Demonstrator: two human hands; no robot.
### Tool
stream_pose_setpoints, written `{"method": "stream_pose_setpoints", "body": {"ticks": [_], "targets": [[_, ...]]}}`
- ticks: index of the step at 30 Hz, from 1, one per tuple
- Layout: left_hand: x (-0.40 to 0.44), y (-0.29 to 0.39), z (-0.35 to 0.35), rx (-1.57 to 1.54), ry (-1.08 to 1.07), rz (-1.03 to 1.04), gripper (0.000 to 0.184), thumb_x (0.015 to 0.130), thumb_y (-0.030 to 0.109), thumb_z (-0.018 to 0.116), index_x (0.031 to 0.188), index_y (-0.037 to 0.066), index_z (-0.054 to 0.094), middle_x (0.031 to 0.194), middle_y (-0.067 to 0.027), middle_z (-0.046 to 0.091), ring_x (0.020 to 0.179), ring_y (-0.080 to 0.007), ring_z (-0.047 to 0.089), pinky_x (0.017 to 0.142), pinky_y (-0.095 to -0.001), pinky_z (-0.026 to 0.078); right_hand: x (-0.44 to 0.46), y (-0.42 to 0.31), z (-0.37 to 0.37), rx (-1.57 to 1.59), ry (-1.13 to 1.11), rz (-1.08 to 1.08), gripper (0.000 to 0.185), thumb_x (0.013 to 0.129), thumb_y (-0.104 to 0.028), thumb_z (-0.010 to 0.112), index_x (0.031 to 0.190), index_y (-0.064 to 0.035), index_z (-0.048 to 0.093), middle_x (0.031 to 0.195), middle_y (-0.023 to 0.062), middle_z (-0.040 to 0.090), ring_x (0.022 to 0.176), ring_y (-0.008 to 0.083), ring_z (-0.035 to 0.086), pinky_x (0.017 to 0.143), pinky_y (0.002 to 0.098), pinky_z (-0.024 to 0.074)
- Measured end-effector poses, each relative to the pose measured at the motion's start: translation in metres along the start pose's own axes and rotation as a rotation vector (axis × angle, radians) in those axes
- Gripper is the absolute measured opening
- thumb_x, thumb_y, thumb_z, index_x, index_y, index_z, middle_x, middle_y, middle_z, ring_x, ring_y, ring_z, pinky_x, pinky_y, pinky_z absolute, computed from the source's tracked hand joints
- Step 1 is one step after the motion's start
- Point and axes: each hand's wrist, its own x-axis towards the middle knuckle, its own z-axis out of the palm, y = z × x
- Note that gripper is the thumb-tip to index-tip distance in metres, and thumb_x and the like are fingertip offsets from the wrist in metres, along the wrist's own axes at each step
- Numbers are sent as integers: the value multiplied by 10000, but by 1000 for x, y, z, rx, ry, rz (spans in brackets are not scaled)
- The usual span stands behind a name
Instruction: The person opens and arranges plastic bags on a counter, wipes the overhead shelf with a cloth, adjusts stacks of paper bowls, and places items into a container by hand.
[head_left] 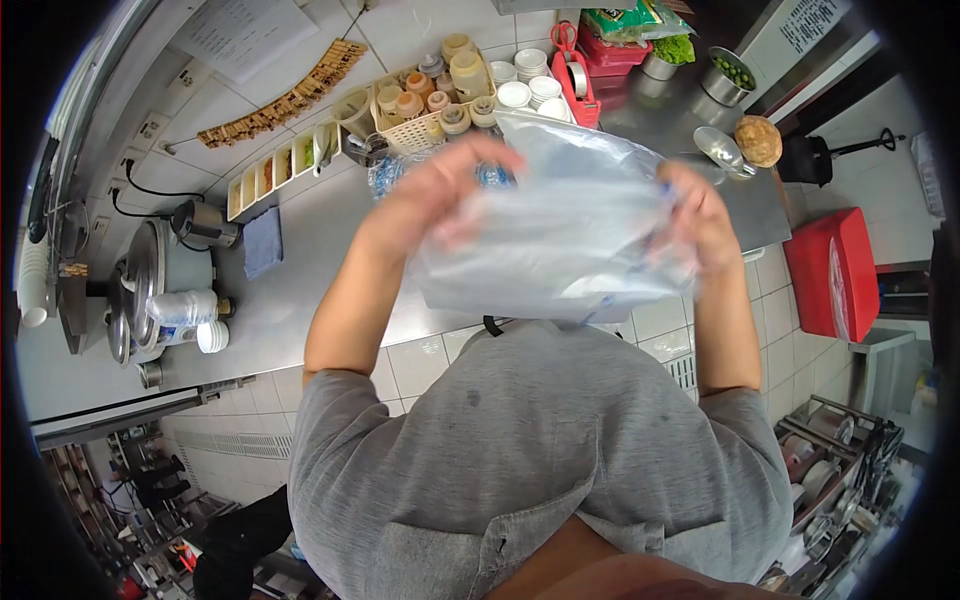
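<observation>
The bag — clear, crumpled plastic — is in the air in front of the person's chest, over the near edge of the counter, spanning the space between the two hands. At far left a large pot stands by the wall, with stacked tubs in front of it. A folded cloth lies to the right, below a row of trays with food in them. Next comes a basket of bottles. The left hand is at the bag's left side, blurred, its fingers bent and spread; whether it grips, I cannot tell. Behind the bag stand stacks of white dishes. The right hand, also blurred, has its fingers closed on the bag's right edge. Beyond it a ladle lies just beside a brown root — and at far right, below counter height, stands a red bin.
</observation>
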Motion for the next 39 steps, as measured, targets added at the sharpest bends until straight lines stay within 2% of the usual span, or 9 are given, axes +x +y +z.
{"method": "stream_pose_setpoints", "body": {"ticks": [3, 5, 6, 18, 21, 24, 31, 34, 39], "targets": [[39, -25, -20, -558, -30, 308, 826, 917, 800, 352, 1469, 190, 423, 875, -72, 675, 665, -160, 608, 730, -344, 554, 28, 31, -50, 412, -33, -218, 283, 972, -169, 645, 1219, -56, 564, 1049, 103, 699, 879, 231, 721, 841, 386, 577], [68, -20, -12, -791, 544, 172, 894, 907, 825, 293, 1504, 166, 384, 1186, -169, 653, 819, -197, 651, 863, -392, 551, 41, 42, -43, 526, 278, -296, 352, 991, -194, 614, 1307, -58, 540, 1130, 106, 694, 959, 244, 710, 898, 413, 570], [72, -48, -32, -1091, -76, 309, 928, 896, 835, 285, 1529, 160, 352, 1425, -220, 521, 1044, -260, 648, 982, -449, 510, 44, 45, -37, 495, 608, -294, 392, 1006, -227, 591, 1353, -55, 530, 1180, 106, 689, 1014, 249, 698, 933, 427, 562], [59, -342, -26, -1248, 836, -363, 832, 969, 725, 357, 1461, 62, 457, 1440, -126, 551, 1256, -327, 581, 1088, -470, 444, 17, 279, -182, 267, 943, 171, 389, 999, -172, 567, 1378, -97, 525, 1369, 86, 587, 1251, 224, 569, 1030, 377, 496], [68, -370, -29, -808, 929, -307, 574, 997, 474, 548, 1368, 36, 555, 1310, -128, 649, 1112, -334, 664, 993, -455, 512, 17, 300, -218, -144, 983, 132, 384, 976, -181, 587, 1343, -72, 552, 1341, 106, 600, 1236, 245, 572, 1014, 389, 494], [75, -372, -23, 548, 1094, -583, 328, 870, 55, 620, 1197, 53, 635, 1164, -199, 675, 925, -411, 681, 817, -462, 542, 10, 306, -268, -838, 977, 106, 370, 957, -164, 591, 1289, -2, 571, 1301, 144, 615, 1208, 271, 583, 1011, 399, 476], [25, -227, -31, 1321, 1102, -301, 476, 772, 212, 760, 1226, 159, 624, 1423, -102, 502, 1337, -366, 417, 1038, -587, 353, 59, 47, -86, -878, 831, -580, 357, 898, -168, 645, 1226, -28, 622, 1243, 127, 648, 1146, 255, 605, 964, 414, 479], [5, -230, -45, 1444, 1136, -548, 484, 803, 285, 761, 1258, 217, 611, 1456, -83, 467, 1344, -386, 394, 995, -623, 378, 87, -9, -14, -1763, 339, -547, 474, 838, -233, 738, 1255, -47, 609, 1262, 114, 640, 1113, 300, 613, 948, 422, 486], [-62, -267, -31, 1270, 786, -949, 433, 822, 370, 758, 1209, 229, 625, 1412, -62, 484, 1281, -348, 441, 999, -605, 389, 112, 31, -17, -1887, -67, -79, 618, 757, -312, 824, 1273, -58, 596, 1101, 149, 681, 1043, 349, 634, 831, 436, 524]]}}
